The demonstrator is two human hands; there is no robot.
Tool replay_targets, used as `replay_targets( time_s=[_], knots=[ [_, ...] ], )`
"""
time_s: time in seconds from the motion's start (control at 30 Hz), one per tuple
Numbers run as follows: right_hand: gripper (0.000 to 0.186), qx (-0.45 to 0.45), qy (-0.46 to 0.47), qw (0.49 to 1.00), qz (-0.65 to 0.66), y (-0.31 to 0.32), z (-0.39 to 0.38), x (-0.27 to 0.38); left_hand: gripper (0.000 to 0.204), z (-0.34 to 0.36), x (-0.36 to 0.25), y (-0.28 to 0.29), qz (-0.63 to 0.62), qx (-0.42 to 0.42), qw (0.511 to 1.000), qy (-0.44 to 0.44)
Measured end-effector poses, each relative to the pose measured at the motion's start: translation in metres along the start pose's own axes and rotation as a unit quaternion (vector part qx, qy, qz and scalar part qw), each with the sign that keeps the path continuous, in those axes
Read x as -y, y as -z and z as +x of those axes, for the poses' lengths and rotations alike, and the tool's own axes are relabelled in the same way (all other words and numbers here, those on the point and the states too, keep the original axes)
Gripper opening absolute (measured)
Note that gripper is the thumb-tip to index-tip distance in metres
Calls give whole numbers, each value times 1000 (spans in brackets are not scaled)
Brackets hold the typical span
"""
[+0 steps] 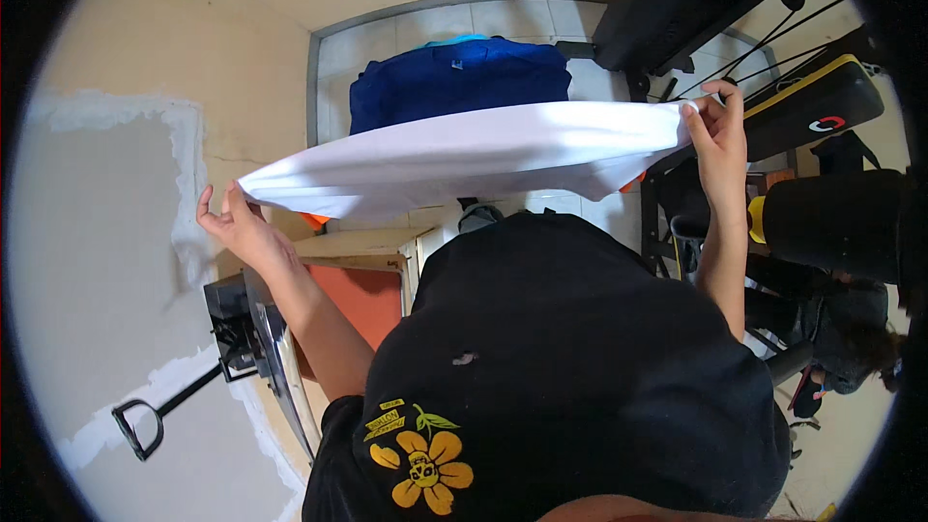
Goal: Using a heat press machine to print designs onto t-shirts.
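Observation:
A white cloth [464,150] is stretched sideways in the air in front of me, sagging a little along its lower edge. My left hand [237,222] pinches its left corner between thumb and finger, the other fingers curled loosely. At the opposite corner, my right hand [717,130] grips the fabric the same way, thumb against the forefinger. Small bits of orange show under both ends of the cloth; I cannot tell what they belong to. Beyond the cloth, a dark blue garment [464,77] lies spread out, its near part hidden, with lighter blue fabric peeking out behind it.
White tiles [435,24] extend around the blue garment. Black exercise equipment with cables and a padded bench [822,116] stands close on the right, beside a black roller pad [831,224]. A patched wall [106,261] and a black handle [140,430] are on the left.

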State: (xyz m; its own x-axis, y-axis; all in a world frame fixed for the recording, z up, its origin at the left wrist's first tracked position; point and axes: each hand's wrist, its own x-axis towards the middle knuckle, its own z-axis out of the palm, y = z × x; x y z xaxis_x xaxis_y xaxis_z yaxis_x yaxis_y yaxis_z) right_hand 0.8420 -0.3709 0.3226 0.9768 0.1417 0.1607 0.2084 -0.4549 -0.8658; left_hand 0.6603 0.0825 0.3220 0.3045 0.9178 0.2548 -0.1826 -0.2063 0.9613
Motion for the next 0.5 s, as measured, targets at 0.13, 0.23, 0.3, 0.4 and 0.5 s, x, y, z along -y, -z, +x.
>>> replay_targets(
  time_s=[0.13, 0.23, 0.3, 0.4, 0.5],
  knots=[
    [29, 32, -60, 995, -77, -10, 9, 10, 34, 34, 22, -37, 5, 35, 999, 7],
    [29, 34, -53, 995, -77, -27, 27, 10, 32, 64, 39, -56, 34, 73, 997, 3],
    [27, 7, -79, 994, -81, -42, 41, 21, 33, 85, 48, -71, 21, 82, 996, 15],
    [27, -54, -45, 997, -45, -61, 71, 19, 35, 117, 56, -91, 12, 103, 994, 19],
    [28, -106, -39, 989, -94, -78, 91, 40, 37, 146, 59, -109, -1, 136, 991, 1]
  ],
)
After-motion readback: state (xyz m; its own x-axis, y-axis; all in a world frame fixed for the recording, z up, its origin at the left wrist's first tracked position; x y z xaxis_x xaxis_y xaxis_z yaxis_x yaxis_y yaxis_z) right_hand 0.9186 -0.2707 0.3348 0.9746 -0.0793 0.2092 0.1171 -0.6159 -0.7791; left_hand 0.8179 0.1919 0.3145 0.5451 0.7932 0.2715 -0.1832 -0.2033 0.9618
